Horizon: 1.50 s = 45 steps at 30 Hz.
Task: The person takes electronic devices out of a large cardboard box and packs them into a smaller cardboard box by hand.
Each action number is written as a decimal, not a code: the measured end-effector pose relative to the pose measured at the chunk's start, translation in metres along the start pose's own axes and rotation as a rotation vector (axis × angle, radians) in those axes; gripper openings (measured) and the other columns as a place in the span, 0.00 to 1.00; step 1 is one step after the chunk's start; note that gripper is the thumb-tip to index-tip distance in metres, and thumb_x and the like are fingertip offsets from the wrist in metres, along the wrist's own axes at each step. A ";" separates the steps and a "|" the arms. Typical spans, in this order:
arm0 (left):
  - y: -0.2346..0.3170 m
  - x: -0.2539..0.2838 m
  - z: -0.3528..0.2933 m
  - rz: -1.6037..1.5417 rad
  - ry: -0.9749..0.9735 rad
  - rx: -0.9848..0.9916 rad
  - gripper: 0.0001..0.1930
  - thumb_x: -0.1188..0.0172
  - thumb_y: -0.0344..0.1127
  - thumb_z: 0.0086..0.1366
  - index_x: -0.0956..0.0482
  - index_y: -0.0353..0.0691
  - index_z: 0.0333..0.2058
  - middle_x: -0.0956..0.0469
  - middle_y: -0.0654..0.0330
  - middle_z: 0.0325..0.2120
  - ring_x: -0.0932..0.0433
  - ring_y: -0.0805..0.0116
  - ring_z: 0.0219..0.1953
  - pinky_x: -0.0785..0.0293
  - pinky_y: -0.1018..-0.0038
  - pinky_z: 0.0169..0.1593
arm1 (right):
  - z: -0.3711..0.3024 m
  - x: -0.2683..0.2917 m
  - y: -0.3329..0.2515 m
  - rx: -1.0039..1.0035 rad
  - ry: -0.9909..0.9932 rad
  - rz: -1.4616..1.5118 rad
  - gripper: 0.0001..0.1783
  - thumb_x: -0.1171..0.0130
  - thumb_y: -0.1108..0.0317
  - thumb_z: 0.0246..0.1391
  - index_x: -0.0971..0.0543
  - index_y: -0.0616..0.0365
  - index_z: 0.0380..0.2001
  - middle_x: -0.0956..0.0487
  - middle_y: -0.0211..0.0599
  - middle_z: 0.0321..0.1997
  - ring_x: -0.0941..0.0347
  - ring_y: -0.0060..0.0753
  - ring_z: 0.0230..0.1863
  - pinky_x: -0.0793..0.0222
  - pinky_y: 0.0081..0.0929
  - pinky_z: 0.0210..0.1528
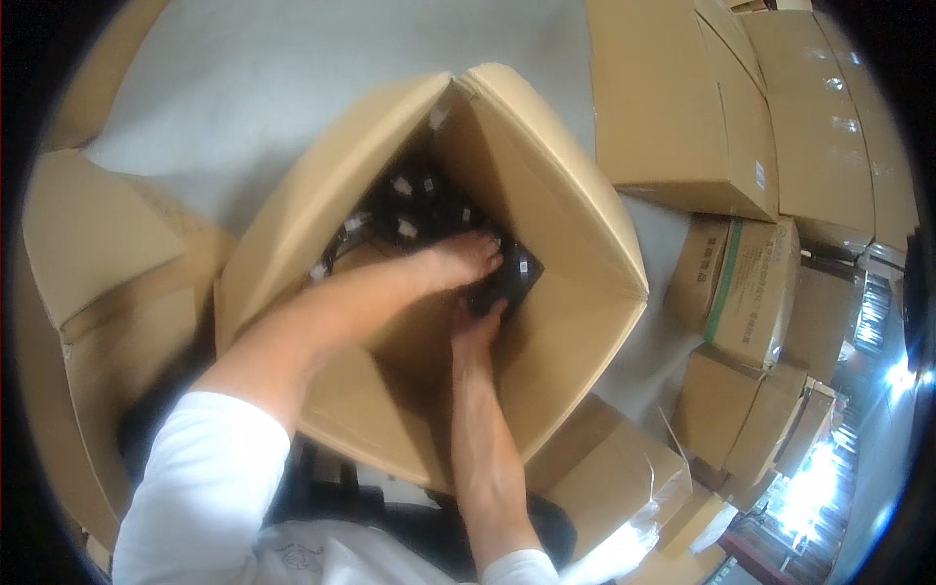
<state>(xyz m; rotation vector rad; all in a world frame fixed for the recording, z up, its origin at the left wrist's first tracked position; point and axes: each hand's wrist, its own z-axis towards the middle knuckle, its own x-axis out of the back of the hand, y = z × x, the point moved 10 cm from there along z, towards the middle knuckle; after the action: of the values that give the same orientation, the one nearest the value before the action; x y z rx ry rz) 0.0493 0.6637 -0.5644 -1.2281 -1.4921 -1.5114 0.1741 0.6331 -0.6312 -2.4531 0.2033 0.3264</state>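
Note:
Both my arms reach down into a deep, open cardboard box (556, 175). My left hand (466, 259) has its fingers curled over the upper left side of a black item (522, 281) with a small white label. Below it, my right hand (476, 324) grips the near side of the same item, thumb up along it. The item is by the box's right inner wall; its exact kind cannot be made out. Several more black pieces (421, 203) with white tags and thin dark cords lie along the box's far left side.
A large closed carton (663, 107) stands at the far right on the grey floor (390, 39). Smaller cartons, one with a green stripe (723, 283), are stacked to the right. Open box flaps (107, 234) rise at the left. Another carton (604, 468) sits near right.

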 end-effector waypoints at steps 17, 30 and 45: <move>-0.018 -0.021 0.005 -0.214 -0.021 0.004 0.46 0.26 0.34 0.47 0.37 0.37 0.65 0.41 0.46 0.69 0.44 0.47 0.72 0.42 0.59 0.72 | 0.030 0.004 0.015 0.056 -0.231 0.161 0.50 0.63 0.21 0.59 0.38 0.48 0.71 0.35 0.32 0.72 0.39 0.36 0.70 0.46 0.40 0.74; -0.013 -0.006 0.004 -0.277 -0.047 0.028 0.47 0.26 0.31 0.46 0.38 0.36 0.66 0.44 0.46 0.71 0.47 0.49 0.74 0.44 0.62 0.73 | 0.029 -0.006 -0.006 0.133 -0.166 0.191 0.48 0.60 0.23 0.61 0.39 0.46 0.71 0.35 0.34 0.72 0.42 0.40 0.72 0.50 0.42 0.76; -0.016 -0.019 0.009 -0.127 -0.098 -0.016 0.54 0.22 0.35 0.41 0.40 0.33 0.67 0.48 0.46 0.72 0.51 0.48 0.75 0.47 0.62 0.74 | 0.041 0.009 0.001 0.100 -0.088 0.271 0.44 0.65 0.28 0.66 0.37 0.50 0.71 0.37 0.35 0.74 0.42 0.40 0.72 0.50 0.46 0.73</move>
<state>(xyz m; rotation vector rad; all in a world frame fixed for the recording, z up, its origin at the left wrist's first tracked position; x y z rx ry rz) 0.0416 0.6714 -0.5884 -1.2529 -1.6521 -1.5675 0.1754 0.6576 -0.6658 -2.3081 0.5039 0.5278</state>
